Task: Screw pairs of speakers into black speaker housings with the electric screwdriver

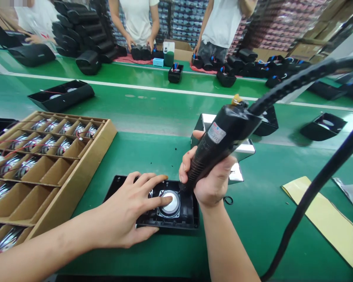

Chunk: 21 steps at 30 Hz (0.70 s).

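A black plastic speaker panel (pixel 186 217) lies on the green bench in front of me, with a round silver speaker driver (pixel 170 203) set in it. My left hand (pixel 129 211) lies flat over the panel, fingers spread, fingertips on the driver. My right hand (pixel 207 178) is wrapped round a black electric screwdriver (pixel 220 143). Its tip points down at the driver's upper right corner. A thick black cable (pixel 312 192) runs from the tool off to the right.
A cardboard divider tray (pixel 85 164) with several speaker drivers stands at the left. A silver box (pixel 244 150) sits behind the tool. Yellow paper (pixel 326 219) lies at right. Black housings (pixel 61 96) ride the conveyor; other people stand across it beside stacked housings (pixel 82 27).
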Tool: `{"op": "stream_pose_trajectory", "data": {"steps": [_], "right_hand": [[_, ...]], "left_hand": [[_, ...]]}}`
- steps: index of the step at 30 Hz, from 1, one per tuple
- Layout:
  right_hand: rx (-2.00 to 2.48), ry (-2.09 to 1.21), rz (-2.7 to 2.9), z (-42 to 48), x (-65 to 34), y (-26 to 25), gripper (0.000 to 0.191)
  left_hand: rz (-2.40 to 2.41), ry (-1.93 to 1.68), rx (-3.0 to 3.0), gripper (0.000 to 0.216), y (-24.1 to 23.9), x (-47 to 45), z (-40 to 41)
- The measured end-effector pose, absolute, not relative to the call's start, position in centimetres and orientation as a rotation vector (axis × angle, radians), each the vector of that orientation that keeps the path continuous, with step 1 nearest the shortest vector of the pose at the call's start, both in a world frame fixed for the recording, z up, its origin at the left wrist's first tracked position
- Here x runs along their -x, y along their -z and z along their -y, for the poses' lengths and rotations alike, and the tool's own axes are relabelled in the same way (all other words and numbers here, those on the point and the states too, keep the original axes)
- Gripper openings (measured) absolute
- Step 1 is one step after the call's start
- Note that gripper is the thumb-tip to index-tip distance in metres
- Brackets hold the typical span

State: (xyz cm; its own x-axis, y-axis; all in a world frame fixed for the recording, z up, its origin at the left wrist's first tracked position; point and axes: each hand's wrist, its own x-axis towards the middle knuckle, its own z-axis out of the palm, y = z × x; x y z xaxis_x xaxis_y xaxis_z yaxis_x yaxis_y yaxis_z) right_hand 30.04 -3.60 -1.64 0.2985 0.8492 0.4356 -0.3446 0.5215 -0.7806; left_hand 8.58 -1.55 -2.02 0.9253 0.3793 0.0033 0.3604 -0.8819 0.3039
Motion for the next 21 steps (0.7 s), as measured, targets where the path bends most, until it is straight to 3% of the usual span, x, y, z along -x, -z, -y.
{"op": "stream_pose_trajectory", "data": {"steps": [21], "right_hand": [[0.677, -0.960, 1.041, 4.2, -28.7, 2.2, 0.069]], "left_hand": [[-0.542, -0.037, -2.748, 0.064, 1.6, -8.8, 1.8]]}}
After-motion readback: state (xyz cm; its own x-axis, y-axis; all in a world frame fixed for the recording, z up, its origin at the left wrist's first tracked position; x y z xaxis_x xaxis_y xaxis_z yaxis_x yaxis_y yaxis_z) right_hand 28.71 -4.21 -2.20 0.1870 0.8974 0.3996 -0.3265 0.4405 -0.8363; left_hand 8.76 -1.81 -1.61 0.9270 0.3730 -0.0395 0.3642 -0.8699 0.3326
